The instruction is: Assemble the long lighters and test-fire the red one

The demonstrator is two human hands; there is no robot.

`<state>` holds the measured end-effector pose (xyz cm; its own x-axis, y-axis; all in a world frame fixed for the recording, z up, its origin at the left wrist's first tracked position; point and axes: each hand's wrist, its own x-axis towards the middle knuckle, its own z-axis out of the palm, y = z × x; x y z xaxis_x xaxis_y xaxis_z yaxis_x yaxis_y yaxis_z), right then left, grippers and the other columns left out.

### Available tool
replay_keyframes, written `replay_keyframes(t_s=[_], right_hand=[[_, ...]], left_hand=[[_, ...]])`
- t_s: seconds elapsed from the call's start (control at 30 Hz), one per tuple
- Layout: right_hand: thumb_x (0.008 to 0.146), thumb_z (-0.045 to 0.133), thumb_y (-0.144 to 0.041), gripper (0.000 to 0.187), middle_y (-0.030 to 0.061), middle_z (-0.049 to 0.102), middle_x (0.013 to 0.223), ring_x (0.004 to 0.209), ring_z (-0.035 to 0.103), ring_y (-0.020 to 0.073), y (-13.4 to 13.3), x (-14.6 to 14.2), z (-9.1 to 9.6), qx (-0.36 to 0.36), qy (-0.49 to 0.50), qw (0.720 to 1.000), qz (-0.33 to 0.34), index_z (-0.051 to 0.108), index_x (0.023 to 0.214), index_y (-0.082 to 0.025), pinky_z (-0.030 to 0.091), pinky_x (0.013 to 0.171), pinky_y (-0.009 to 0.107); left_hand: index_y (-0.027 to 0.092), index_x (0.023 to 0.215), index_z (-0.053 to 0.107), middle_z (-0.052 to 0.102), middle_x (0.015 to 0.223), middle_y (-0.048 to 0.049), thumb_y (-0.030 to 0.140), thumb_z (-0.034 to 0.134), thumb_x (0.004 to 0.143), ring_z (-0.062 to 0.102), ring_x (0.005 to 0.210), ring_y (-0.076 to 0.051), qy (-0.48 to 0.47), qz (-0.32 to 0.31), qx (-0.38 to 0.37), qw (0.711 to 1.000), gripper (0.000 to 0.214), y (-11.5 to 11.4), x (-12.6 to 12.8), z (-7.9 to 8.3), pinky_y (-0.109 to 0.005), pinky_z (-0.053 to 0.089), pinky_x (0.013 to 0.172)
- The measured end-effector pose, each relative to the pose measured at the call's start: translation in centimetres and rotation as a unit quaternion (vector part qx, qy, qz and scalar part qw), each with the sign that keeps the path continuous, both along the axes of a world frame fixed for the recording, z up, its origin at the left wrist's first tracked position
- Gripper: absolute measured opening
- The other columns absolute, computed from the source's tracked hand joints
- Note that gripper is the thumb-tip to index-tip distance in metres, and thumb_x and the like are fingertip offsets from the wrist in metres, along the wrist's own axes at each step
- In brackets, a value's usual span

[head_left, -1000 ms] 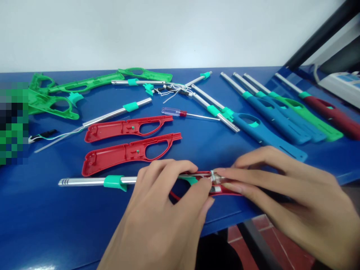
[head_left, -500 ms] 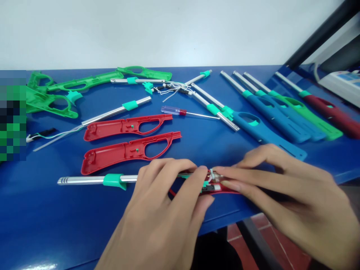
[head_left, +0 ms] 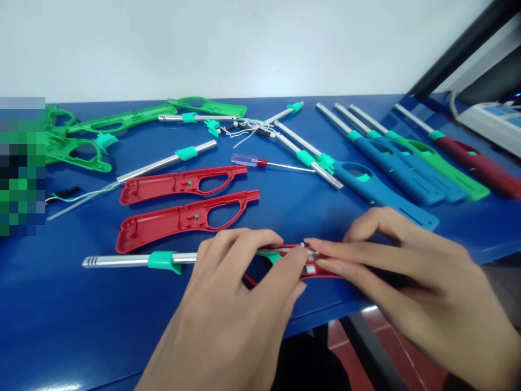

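Observation:
Near the front of the table, my left hand is closed round an opened red lighter shell. From the shell a silver tube with a green collar sticks out to the left. My left thumb or finger presses on the inner parts, hiding most of them. At the shell's right portion my right hand pinches a small clear part between its fingertips. Two empty red shell halves lie just behind my left hand.
A screwdriver lies mid-table among loose tubes with wires. Green shell halves sit at the back left. Several whole lighters are lined up on the right, near a white power strip. The blue table's edge runs beneath my hands.
My left fingertip has slid slightly right over the inner parts and now covers the black piece. The right fingertips remain on the clear part, and the view has shifted a little.

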<state>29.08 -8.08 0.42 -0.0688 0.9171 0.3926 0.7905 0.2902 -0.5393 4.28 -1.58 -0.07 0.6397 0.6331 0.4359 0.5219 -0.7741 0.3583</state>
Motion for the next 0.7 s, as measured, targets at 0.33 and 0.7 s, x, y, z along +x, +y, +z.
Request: replay_keyframes(t_s=[0.33,0.7], right_hand=[[0.121,0.061,-0.041,0.032,-0.0044,0.080,0.102,0.087,0.076,0.0156,-0.1,-0.3,0.8,-0.023,0.016,0.999,-0.037,0.078,0.148,-0.047,0.062,0.077,0.028],[0.115,0.069,-0.028,0.024,-0.0038,0.091,0.100,0.089,0.087,0.0153,-0.8,1.8,1.7,0.055,-0.037,0.997,-0.031,0.090,0.103,-0.031,0.068,0.083,0.023]], left_hand=[[0.033,0.141,0.079,0.082,0.130,-0.0012,0.007,0.058,0.114,0.075,0.117,-0.022,0.010,-0.006,0.003,1.000,0.043,0.1,-0.3,-0.4,-0.037,0.058,0.097],[0.026,0.137,0.077,0.083,0.128,-0.0027,0.021,0.052,0.125,0.077,0.113,-0.022,-0.003,-0.013,0.018,1.000,0.028,0.2,-0.2,-0.3,-0.041,0.057,0.097]])
